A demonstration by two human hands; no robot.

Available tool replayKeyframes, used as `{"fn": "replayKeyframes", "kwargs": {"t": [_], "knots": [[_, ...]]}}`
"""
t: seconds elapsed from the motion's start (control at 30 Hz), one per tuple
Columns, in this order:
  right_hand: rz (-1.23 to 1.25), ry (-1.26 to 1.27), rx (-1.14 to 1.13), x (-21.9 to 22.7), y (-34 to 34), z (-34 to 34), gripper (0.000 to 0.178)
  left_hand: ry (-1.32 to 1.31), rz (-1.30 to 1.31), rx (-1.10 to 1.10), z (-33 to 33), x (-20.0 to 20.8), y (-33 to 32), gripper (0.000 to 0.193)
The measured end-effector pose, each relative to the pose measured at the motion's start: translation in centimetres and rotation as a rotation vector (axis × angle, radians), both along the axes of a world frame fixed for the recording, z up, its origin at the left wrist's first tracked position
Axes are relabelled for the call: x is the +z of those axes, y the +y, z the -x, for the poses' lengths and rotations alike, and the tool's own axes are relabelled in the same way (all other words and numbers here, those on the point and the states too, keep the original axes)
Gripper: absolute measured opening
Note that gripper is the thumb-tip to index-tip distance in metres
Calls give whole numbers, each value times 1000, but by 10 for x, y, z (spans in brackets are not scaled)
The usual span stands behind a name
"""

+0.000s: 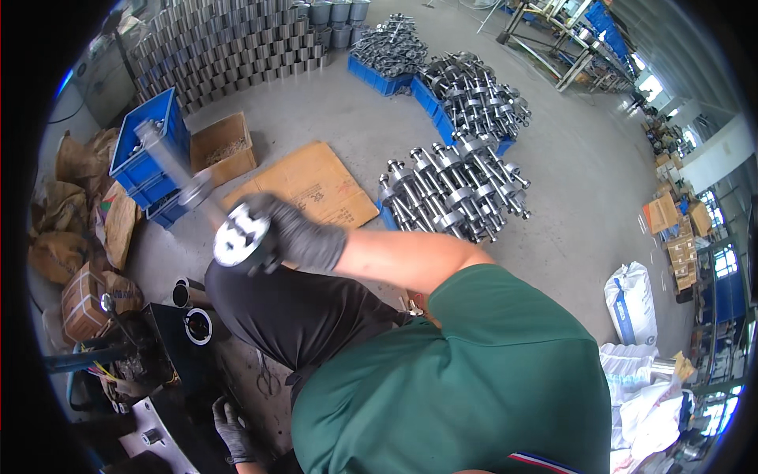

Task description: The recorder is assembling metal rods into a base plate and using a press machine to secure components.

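Observation:
My right hand (296,231), in a grey-black work glove, is closed on a metal shaft (197,192) held raised and tilted over my right knee. The shaft has a ring partway along, and a round slotted disc sits at its near end; motion smears its far end. At the lower left, my gloved left hand (231,430) rests beside the dark machine (181,355), fingers loosely stretched, with nothing visible in it. Close to my knee, a metal cylinder with a bright ring (197,325) sits on the machine, and another tube (186,294) stands just behind it.
Blue crates (150,150), a carton of small parts (224,150) and flat cardboard (312,183) lie ahead on the floor. Similar metal shafts (462,189) are piled to the right. Stacked metal cylinders (229,51) line the back. Scissors (268,379) lie below my leg. White sacks (632,304) stand far right.

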State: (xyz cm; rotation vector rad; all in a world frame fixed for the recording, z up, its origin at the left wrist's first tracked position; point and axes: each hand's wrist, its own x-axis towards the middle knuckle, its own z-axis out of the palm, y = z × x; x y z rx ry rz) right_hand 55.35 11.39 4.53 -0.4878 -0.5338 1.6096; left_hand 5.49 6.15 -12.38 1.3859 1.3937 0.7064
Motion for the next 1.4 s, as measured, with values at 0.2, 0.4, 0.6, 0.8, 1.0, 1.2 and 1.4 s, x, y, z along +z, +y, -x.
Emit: {"fn": "replayKeyframes", "kwargs": {"t": [0.2,0.4,0.6,0.8,1.0,1.2,1.4], "knots": [[44,-407,-634,-6,-56,-196,22,-70,-15,-21,-42,44,-24,27],[238,-806,-1404,-19,-198,-366,24,-172,128,-47,-33,58,-31,27],[1258,-1790,-1433,-49,-321,-431,61,140,-423,-241,-39,78,-33,37],[1400,-1914,-912,-65,-352,-439,65,21,75,-107,-61,113,-33,49],[1718,-1841,-711,-52,-311,-443,63,88,172,-29,-49,94,-29,48],[1734,-1881,-645,-58,-309,-448,54,6,-48,-96,-53,87,-36,35],[1664,-2244,-584,17,-189,-411,60,-69,-198,25,-53,127,-48,29]]}}
